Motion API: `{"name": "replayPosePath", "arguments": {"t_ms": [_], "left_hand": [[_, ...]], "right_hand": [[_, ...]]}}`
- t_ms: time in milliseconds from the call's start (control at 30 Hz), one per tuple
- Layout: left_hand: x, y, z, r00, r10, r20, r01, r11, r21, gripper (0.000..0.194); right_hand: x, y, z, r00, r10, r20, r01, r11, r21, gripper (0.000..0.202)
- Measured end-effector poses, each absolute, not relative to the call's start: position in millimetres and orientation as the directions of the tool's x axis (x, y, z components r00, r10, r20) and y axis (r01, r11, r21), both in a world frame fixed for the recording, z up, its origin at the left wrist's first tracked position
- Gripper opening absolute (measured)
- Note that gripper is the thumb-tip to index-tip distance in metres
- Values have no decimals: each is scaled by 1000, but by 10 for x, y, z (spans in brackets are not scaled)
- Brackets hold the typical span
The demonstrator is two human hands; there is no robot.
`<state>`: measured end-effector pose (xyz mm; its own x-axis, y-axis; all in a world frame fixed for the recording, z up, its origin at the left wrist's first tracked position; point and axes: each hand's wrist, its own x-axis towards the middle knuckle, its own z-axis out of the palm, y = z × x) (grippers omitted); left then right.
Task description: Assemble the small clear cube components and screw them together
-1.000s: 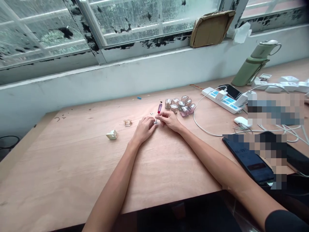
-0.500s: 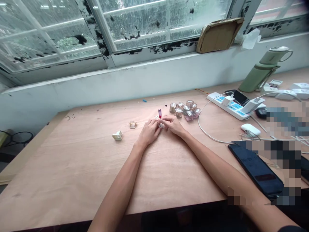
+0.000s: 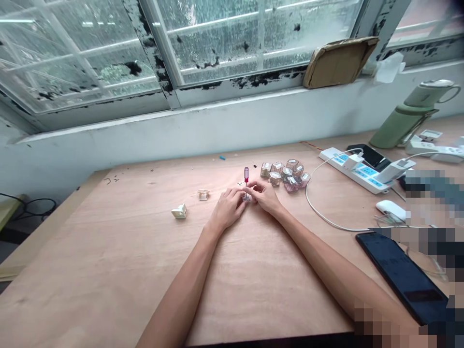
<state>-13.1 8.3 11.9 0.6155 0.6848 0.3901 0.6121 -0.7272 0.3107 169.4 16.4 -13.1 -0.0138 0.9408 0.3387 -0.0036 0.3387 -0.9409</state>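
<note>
A small screwdriver [image 3: 246,175] with a clear purple and red handle stands upright between my hands, its thin shaft pointing down. My right hand [image 3: 266,197] is closed, with its fingertips pinching the shaft just below the handle. At the shaft's lower end lies a small shiny piece [image 3: 247,198], too small to name. My left hand [image 3: 227,209] is closed beside it, fingertips at the piece and partly hiding it. To the left of my hands rest a cream plastic part [image 3: 179,211] and a smaller clear-and-cream part [image 3: 203,195].
Several small clear hexagonal boxes [image 3: 286,175] cluster beyond my right hand. A white power strip [image 3: 357,170] with chargers and a cable lies to the right, near a green bottle [image 3: 402,121]. A phone [image 3: 402,275] lies by my right forearm. A blue bit [image 3: 222,157] sits near the wall.
The whole view has shifted, so things appear lower and slightly to the right. Both hands stay together around the upright screwdriver, with little visible change in their grip.
</note>
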Motion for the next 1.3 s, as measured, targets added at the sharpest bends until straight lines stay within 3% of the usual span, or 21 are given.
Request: {"name": "replayPosePath", "arguments": {"t_ms": [267, 467, 600, 967, 1300], "left_hand": [[-46, 214, 101, 630, 682, 371, 631, -728, 266, 20], [-51, 274, 66, 655, 636, 407, 611, -764, 210, 27], [-38, 341, 25, 657, 629, 415, 623, -763, 170, 32], [-32, 347, 56, 568, 721, 396, 748, -653, 116, 24], [0, 374, 73, 571, 742, 352, 730, -655, 197, 17]], "right_hand": [[1704, 191, -193, 6, 942, 335, -25, 335, -942, 39], [1667, 110, -86, 105, 907, 408, 237, 376, -896, 36], [1660, 123, -98, 84, 899, 430, 292, 391, -873, 39], [1709, 348, -110, 50, 954, 297, 32, 295, -955, 47], [1797, 401, -151, -40, 962, 270, -60, 267, -962, 42]]}}
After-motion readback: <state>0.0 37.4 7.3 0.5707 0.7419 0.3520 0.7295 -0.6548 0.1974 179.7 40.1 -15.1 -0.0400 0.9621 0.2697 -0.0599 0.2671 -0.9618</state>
